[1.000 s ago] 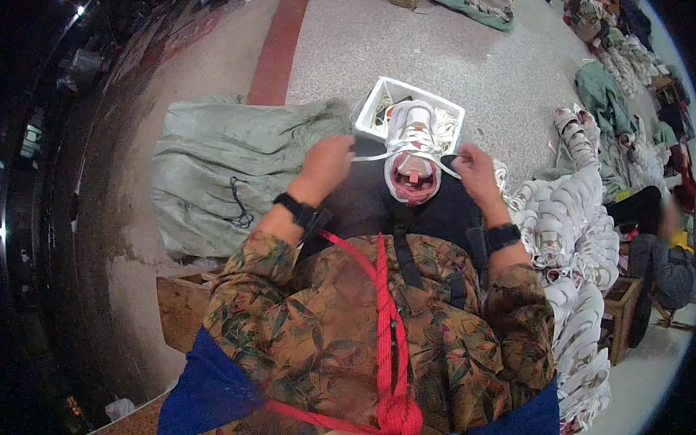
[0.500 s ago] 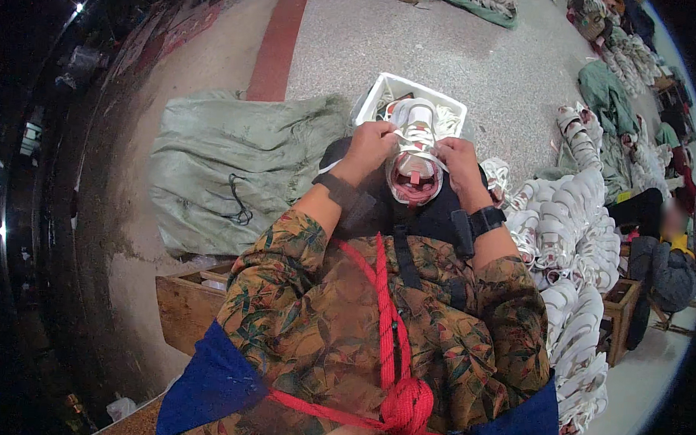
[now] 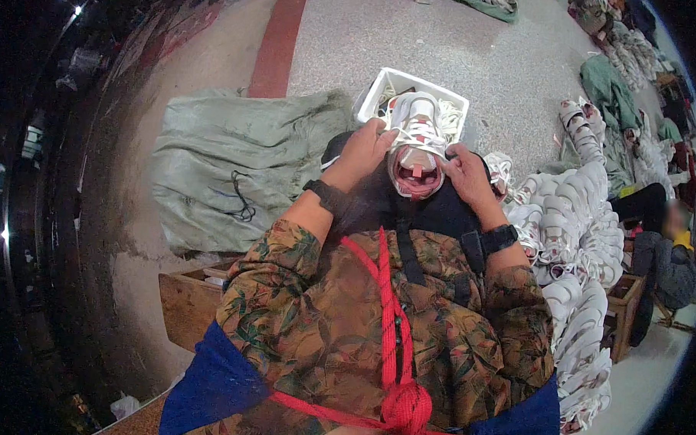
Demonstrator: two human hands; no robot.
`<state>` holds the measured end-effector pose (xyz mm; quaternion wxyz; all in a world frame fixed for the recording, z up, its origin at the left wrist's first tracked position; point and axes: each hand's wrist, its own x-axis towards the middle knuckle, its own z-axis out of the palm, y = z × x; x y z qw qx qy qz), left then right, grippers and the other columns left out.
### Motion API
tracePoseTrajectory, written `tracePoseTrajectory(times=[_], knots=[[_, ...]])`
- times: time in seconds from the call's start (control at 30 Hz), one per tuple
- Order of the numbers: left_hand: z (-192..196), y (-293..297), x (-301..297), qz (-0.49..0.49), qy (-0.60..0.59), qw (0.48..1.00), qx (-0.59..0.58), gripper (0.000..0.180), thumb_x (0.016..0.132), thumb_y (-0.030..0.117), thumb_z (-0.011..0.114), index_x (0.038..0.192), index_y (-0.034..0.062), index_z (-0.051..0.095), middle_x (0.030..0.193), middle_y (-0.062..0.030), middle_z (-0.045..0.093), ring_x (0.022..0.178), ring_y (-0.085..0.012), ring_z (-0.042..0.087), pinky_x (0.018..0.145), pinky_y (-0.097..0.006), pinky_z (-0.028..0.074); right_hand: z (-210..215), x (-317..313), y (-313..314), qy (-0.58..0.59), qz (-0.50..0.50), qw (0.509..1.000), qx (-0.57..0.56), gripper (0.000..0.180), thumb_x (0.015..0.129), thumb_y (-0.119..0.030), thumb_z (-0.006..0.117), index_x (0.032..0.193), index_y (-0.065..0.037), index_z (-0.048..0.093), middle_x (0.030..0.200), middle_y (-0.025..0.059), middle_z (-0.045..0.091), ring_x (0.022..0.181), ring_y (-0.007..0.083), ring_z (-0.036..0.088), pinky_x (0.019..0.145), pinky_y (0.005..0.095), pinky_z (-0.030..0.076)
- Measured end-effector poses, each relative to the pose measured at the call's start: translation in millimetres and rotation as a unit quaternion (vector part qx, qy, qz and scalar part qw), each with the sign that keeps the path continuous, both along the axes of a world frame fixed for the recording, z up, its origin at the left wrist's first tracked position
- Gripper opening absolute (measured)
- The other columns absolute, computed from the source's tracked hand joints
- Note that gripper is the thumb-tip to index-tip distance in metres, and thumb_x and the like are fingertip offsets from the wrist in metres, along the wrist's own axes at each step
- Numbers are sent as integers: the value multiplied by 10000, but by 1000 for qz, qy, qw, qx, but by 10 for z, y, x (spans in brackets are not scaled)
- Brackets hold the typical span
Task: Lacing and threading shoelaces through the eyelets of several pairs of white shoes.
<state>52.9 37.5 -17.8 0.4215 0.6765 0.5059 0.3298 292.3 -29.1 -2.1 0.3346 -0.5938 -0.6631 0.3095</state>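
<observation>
Nearest, a red rope (image 3: 390, 319) is seen knotted over a patterned shirt, with a wooden crate (image 3: 188, 304) low on the left. Beyond it, a white shoe (image 3: 416, 147) with a pinkish-red lining is held on the lap, opening turned toward the person, between both hands. The left hand (image 3: 363, 151) is closed on the shoe's left edge, its fingers curled at the laces; the right hand (image 3: 466, 174) is pressed to the right side, fingers bent round the collar. Lacing appears to be the step in hand, and pulling the laces snug and even is judged to be called for next. Just beyond the shoe stands a white basket (image 3: 375, 88) on the floor, a green sack (image 3: 227, 167) to the left, and stacked white shoes (image 3: 584, 249) at right.
</observation>
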Motion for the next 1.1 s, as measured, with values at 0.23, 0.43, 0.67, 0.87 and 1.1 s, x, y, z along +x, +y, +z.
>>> tracePoseTrajectory(times=[0.23, 0.43, 0.67, 0.87, 1.1], knots=[[51, -136, -34, 2, 91, 995, 46, 320, 876, 293, 562, 974, -12, 567, 737, -95, 600, 606, -142, 563, 558, -299, 458, 26, 128, -102, -104, 30, 992, 65, 148, 795, -166, 586, 821, -27, 542, 693, 199, 556, 722, 415, 537, 617, 460, 417], [331, -259, -102, -55, 74, 995, 33, 242, 834, 225, 612, 796, -13, 629, 625, -38, 565, 600, -86, 513, 559, -257, 433, 163, 267, -169, -149, 42, 986, 62, 134, 814, -160, 560, 772, -36, 534, 711, 186, 564, 726, 396, 549, 622, 463, 421], [330, -166, -861, -58, 42, 997, -20, 138, 811, 124, 621, 769, -4, 647, 659, 14, 578, 617, -66, 505, 565, -234, 420, 70, 944, -294, -129, -14, 990, 59, 168, 812, -118, 592, 758, 41, 580, 614, 148, 549, 560, 217, 543, 567, 325, 430], [102, -239, -1901, 4, 97, 994, -47, 112, 789, 99, 644, 737, 1, 639, 652, 22, 575, 618, -61, 495, 559, -224, 402, -44, 1746, -514, -130, -78, 988, 42, 155, 794, -95, 602, 747, 51, 577, 615, 86, 554, 592, 158, 513, 588, 301, 430], [-163, -431, -2444, 48, 144, 979, -133, 118, 789, 108, 646, 700, 30, 644, 601, 31, 555, 564, -46, 477, 502, -216, 379, -488, 2218, -689, -130, -139, 974, 119, 150, 746, -128, 613, 724, 20, 602, 602, 121, 530, 547, 204, 493, 576, 319, 424]])
